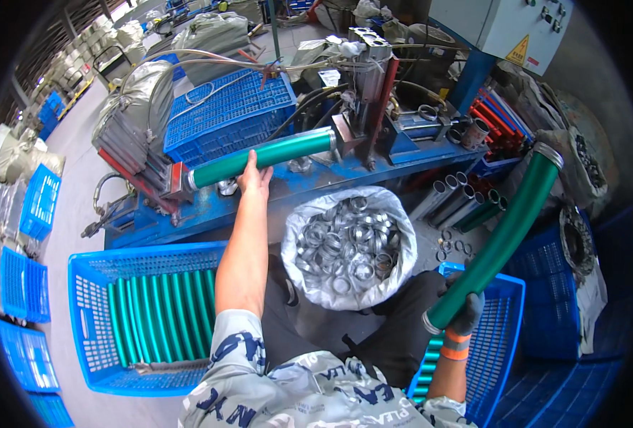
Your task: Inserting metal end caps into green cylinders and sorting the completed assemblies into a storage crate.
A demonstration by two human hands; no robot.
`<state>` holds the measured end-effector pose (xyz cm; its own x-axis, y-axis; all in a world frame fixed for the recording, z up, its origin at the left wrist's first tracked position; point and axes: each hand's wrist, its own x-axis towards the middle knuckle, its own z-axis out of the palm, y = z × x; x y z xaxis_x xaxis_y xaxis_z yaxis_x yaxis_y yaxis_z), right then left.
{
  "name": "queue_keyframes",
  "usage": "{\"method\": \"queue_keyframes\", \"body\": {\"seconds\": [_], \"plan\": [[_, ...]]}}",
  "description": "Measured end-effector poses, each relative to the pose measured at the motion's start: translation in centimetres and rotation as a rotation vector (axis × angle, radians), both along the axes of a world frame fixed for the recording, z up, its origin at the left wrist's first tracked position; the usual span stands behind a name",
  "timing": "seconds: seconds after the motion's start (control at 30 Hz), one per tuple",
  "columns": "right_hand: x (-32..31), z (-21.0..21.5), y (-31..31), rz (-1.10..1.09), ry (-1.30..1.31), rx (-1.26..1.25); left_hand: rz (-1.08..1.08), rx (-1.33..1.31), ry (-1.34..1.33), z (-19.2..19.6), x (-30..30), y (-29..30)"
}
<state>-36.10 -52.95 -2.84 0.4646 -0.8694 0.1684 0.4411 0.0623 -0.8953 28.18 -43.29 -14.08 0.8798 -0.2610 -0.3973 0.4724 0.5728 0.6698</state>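
My bare left hand [254, 175] is at the middle of a green tube [288, 148], gripping it from the near side with some fingers hidden. This tube lies across the blue machine bench, silver rings at both ends, between a left clamp block [176, 180] and a right clamp block [345, 135]. In a grey glove with an orange cuff, my right hand [465, 314] is closed around the lower end of a second green tube [510, 232]. That tube slants up to the right, with a metal ring at each end. Between my knees stands a white sack [299, 282] of loose metal rings [348, 242].
At left, a blue crate [145, 389] holds a row of green tubes [163, 317]; another blue crate [505, 335] is below my right hand. Bare metal tubes [448, 196] lean under the bench [259, 196]. A control box [502, 28] hangs at upper right.
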Motion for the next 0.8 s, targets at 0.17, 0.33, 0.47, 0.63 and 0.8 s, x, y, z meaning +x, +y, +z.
{"method": "queue_keyframes", "body": {"seconds": [0.17,0.33,0.47,0.63,0.8], "plan": [[1.8,0.4,1.6,0.006,0.022,0.057,0.017,0.060,-0.005,0.1,0.3,0.7],[0.3,-1.4,2.3,0.049,-0.097,0.172,-0.054,0.093,-0.037,0.0,-0.6,1.1],[0.4,-2.3,2.6,0.154,-0.187,0.346,-0.068,0.120,-0.015,0.8,0.3,7.9],[-5.5,-5.2,2.2,0.072,-0.105,0.332,-0.272,0.184,-0.331,8.2,-13.7,8.4],[-9.7,-4.4,0.9,-0.303,0.134,0.307,-0.152,-0.095,-1.295,28.5,-26.0,12.9]]}}
